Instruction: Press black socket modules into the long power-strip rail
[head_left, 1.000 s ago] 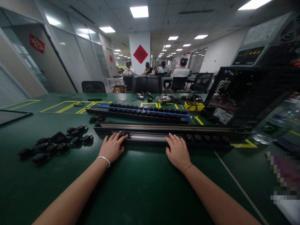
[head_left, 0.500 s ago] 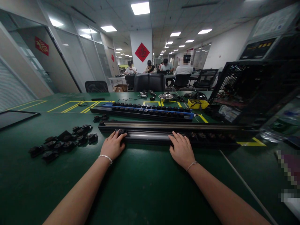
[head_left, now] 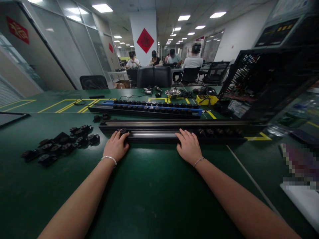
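In front of me a long dark metal channel [head_left: 152,134] lies crosswise on the green table. My left hand [head_left: 116,146] is at its left end, thumb and fingers closed around a small black socket-like module [head_left: 124,131] seated in the channel. My right hand [head_left: 188,146] rests with fingers spread on the channel's near side, right of the middle. Just beyond those fingers, several more black modules [head_left: 219,131] sit in a row inside the channel. Directly behind runs a second long dark strip [head_left: 174,123].
Loose black modules [head_left: 61,146] lie in a group on the left. Farther back is a long strip with a blue rail [head_left: 159,108] and rows of modules. A metal bowl [head_left: 172,93], a yellow tray [head_left: 206,100] and an open computer case [head_left: 264,76] stand beyond; people sit in the background.
My left hand has shifted slightly left along the channel with the module. My right hand stays at about the same place on the channel. The camera view has tilted down a little.
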Tool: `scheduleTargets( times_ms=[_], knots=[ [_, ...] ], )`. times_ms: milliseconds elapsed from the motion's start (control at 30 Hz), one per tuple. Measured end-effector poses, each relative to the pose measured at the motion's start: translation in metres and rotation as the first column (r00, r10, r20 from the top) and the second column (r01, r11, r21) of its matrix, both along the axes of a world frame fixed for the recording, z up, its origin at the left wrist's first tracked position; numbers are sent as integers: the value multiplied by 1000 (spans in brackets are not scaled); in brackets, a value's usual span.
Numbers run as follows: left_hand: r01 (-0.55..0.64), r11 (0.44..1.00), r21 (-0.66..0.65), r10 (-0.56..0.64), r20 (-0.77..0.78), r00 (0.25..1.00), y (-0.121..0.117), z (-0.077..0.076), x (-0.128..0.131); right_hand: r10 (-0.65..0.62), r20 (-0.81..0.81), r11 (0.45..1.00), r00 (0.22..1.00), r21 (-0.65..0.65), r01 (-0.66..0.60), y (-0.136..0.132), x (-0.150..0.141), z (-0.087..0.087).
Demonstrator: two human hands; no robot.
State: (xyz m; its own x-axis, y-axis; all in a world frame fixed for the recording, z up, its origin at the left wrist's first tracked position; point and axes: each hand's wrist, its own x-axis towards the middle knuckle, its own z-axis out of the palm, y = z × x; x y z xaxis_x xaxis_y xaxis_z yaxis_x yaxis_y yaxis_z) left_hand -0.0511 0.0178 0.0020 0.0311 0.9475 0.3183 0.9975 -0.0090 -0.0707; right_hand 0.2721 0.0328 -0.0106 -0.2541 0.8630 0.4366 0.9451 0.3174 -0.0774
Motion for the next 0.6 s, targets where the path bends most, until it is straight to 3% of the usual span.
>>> scheduleTargets(
  times_ms=[300,600],
  knots=[
    [-11,1000,22,10,33,999,1,-5,-11,-8,15,1000,1000,2,8,0,1,0],
    [-56,998,3,55,119,991,-4,2,-10,-1,31,999,1000,35,0,2,2,-2]
  ],
)
